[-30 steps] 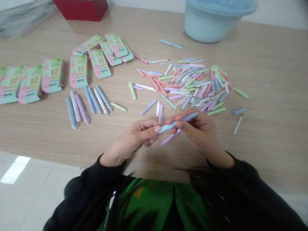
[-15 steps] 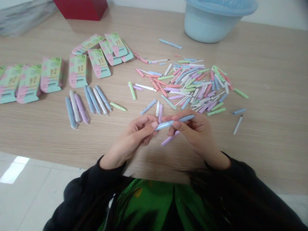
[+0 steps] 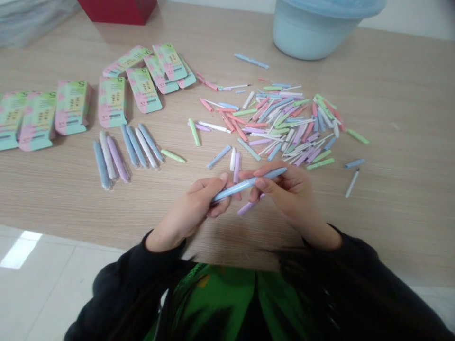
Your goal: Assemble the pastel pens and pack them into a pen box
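Note:
A light blue pen [image 3: 234, 189] is held between both hands above the table, slightly tilted with its right end higher. My right hand [image 3: 287, 189] pinches it near the middle with thumb and fingers, and the tapered end shows past them. My left hand [image 3: 199, 203] is closed round the lower left end, its thumb raised along the pen's upper side. Just beyond the fingers lie a white cap [image 3: 232, 159] and a purple pen part [image 3: 237, 166]. Another purple piece [image 3: 247, 207] lies beneath the hands, partly hidden by my right fingers.
A pile of loose pastel pen parts [image 3: 284, 125] spreads behind my hands. Several wrapped pens [image 3: 115, 161] lie at left, with pink and green boxes [image 3: 112, 102] behind them. A blue basin [image 3: 309, 35] and a red box [image 3: 119, 10] stand at the back.
More of the blue pen's left part now shows, as my left thumb has lifted and my left hand has shifted slightly left. My right hand keeps its pinch.

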### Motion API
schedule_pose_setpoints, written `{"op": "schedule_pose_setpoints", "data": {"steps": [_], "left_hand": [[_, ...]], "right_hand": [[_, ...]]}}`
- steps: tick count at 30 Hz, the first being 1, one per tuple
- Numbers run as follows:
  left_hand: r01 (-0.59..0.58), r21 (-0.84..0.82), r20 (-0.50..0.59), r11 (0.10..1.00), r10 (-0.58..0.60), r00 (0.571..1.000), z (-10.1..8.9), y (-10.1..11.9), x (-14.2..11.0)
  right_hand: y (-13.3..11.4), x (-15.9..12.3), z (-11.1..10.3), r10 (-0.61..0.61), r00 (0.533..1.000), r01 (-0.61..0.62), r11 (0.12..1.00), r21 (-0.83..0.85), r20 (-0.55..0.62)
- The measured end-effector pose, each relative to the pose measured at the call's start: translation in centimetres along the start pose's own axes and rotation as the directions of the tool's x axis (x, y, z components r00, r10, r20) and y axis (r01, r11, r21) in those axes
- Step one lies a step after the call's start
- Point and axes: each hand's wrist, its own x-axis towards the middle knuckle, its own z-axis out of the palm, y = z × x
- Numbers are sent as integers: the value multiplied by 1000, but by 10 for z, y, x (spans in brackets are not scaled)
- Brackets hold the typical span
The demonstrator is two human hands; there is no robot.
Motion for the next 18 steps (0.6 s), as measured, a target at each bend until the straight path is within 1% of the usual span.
{"op": "schedule_pose_setpoints", "data": {"steps": [2, 4, 6, 8, 9, 11, 16, 17, 18], "left_hand": [[-43, 27, -70, 999, 44, 997, 0, 0, 0], [-80, 26, -100, 996, 82, 992, 0, 1, 0], [-79, 12, -65, 997, 79, 995, 1, 2, -1], [-44, 11, -4, 999, 44, 999, 2, 1, -2], [-29, 11, 5, 1000, 29, 1000, 2, 0, -3], [-23, 24, -17, 999, 24, 1000, 2, -1, -2], [-90, 7, -65, 996, 91, 994, 3, -3, -1], [-97, 0, -64, 995, 97, 993, 3, -2, -1], [-94, -12, -39, 996, 93, 995, 3, -2, -1]], "right_hand": [[0, 0, 0, -6, 1000, 6, 1000, 6, 11], [0, -1, 0, -14, 1000, 14, 1000, 4, 17], [1, -1, 1, -14, 999, 15, 1000, -6, 36], [2, -2, 2, -9, 998, 9, 1000, 3, 61], [3, -2, 3, -6, 998, 5, 1000, 13, 70], [4, -2, 4, 6, 997, -8, 1000, 29, 78], [3, -2, 4, 16, 999, -16, 1000, -4, 42], [2, -2, 3, 17, 999, -16, 1000, -16, 35], [2, -2, 3, 16, 999, -16, 1000, -25, 33]]}}
